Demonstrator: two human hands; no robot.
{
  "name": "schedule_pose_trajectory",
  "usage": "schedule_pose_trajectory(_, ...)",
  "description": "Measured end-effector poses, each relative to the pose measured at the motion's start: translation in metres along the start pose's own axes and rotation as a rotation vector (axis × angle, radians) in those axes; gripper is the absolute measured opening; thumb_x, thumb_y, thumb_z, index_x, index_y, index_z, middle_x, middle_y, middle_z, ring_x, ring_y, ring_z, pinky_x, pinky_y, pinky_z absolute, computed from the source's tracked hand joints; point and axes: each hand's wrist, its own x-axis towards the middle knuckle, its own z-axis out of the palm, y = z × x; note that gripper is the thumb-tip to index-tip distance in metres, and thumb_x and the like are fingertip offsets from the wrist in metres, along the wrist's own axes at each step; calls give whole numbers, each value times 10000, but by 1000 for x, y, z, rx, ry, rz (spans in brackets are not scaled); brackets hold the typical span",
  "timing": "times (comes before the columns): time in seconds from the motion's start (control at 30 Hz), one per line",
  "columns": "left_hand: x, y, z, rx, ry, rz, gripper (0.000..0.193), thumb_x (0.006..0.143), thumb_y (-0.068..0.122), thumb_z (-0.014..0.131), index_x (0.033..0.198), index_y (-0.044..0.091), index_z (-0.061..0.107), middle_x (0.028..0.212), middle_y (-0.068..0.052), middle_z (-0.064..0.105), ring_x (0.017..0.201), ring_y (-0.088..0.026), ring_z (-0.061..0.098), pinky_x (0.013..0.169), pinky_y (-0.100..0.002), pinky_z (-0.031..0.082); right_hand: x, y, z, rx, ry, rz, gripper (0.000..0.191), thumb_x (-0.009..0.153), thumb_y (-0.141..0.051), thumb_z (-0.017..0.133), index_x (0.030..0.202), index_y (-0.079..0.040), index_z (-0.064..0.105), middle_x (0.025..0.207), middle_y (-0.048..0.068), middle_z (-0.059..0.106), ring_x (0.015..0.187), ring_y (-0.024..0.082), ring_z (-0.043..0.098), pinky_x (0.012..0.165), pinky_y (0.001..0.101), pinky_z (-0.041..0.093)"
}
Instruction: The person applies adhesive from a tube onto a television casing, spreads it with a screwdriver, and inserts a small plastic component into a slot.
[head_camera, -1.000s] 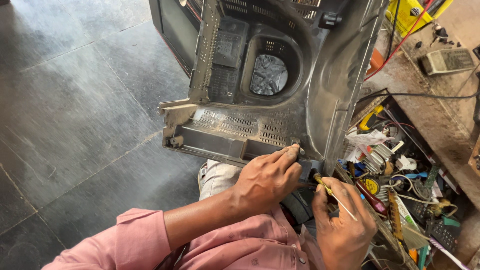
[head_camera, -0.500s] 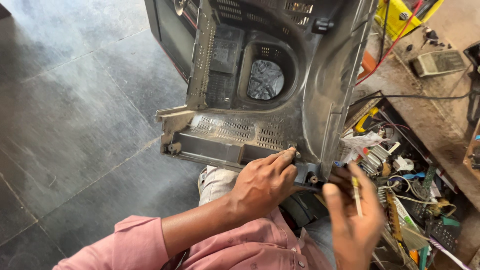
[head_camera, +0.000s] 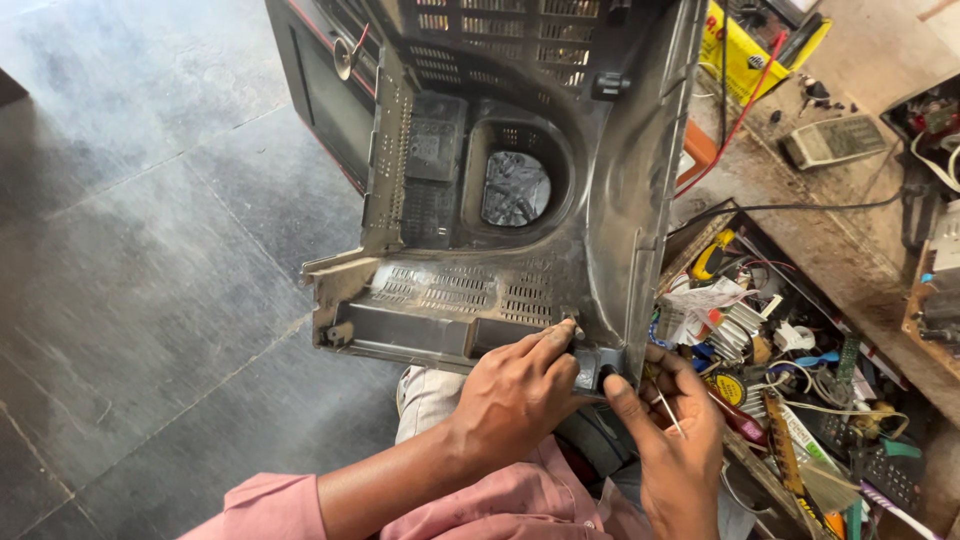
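My left hand gripping the bottom edge of the dusty grey plastic television back cover, my right hand pinching its bottom right corner, thin metal rod clamped between fingers

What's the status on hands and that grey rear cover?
Left hand grips grey rear cover at its lower edge. Right hand pinches thin screwdriver at the corner. Cluttered parts drawer close right.

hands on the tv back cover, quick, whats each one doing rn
Left hand: fingers curled, pressing on the lower edge of the grey plastic back cover.
Right hand: closed on a thin screwdriver, fingertip at the cover's corner.
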Motion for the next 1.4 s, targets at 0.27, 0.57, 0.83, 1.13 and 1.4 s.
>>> schedule_pose_trajectory(0.27,3,0,-4,-12,-2,8,420,787,281,848,933,-36,615,1312,-297,639,1210,-376,667,1012,-408,549,-1,-3,1,62,-20,32,482,827,-11,748,1281,44,596,1080,91,730,942,119,685,841,264,554)
schedule_pose_trajectory(0.57,5,0,-9,-25,-42,12,385,712,209,847,900,-27,608,1306,-303,638,1160,-395,678,926,-428,565,4,-4,1,124,-59,53,475,791,-23,801,1222,36,613,1007,96,727,875,130,699,800,285,593)
schedule_pose_trajectory(0.83,5,0,-8,-40,-47,-12,385,722,234,852,874,-4,590,1313,-310,634,1102,-411,691,878,-445,573,7,-1,3,53,-40,29,477,785,-58,828,1209,23,625,992,76,723,849,111,675,761,261,570)
schedule_pose_trajectory(1.13,7,1,-11,-17,-46,6,365,757,229,845,891,-1,596,1331,-297,638,1143,-398,692,918,-428,577,0,-2,-7,75,-74,80,443,882,-134,720,1283,35,632,1096,99,719,963,131,661,855,280,535)
schedule_pose_trajectory(1.4,6,1,-8,-4,-44,-10,371,723,238,866,843,11,598,1329,-290,642,1122,-378,700,900,-414,577,1,4,-16,121,-124,122,508,899,-101,609,1384,48,571,1204,157,715,1064,176,671,946,321,509)
